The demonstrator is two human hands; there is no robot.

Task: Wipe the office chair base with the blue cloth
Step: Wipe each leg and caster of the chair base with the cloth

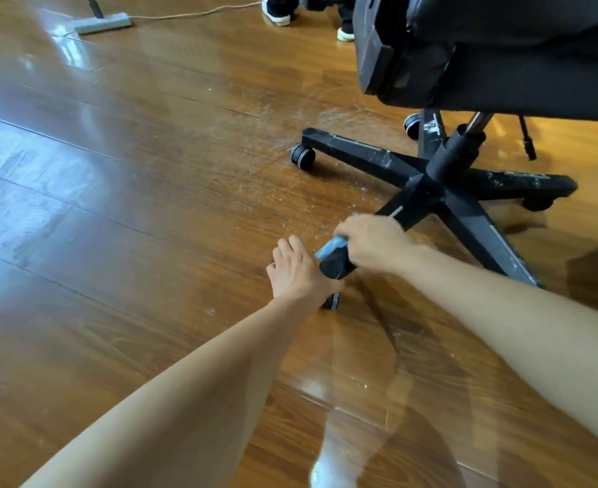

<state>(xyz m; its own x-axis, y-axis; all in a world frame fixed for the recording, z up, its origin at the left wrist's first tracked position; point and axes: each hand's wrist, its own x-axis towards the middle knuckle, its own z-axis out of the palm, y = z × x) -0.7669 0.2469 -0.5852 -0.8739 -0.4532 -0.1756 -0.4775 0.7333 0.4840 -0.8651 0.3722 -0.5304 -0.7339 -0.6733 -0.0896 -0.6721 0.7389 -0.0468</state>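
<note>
Here, the right hand (375,243) curls its fingers over the blue cloth (331,246) on a chair base (421,184) leg; the left hand (297,271) touches the leg's tip, fingers fairly straight.

Has the chair base (421,184) at right on the floor (149,206), beneath the seat (502,65). Puts right hand (371,241) and cloth (329,249) on its nearest leg (336,268), left hand (297,269) just left (above that leg's caster (332,301)). Shows a mop head (102,23) far behind at left.

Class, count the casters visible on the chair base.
4: far-left caster, rear caster, right caster, and near caster beside the left hand. A fifth may be hidden.
</note>
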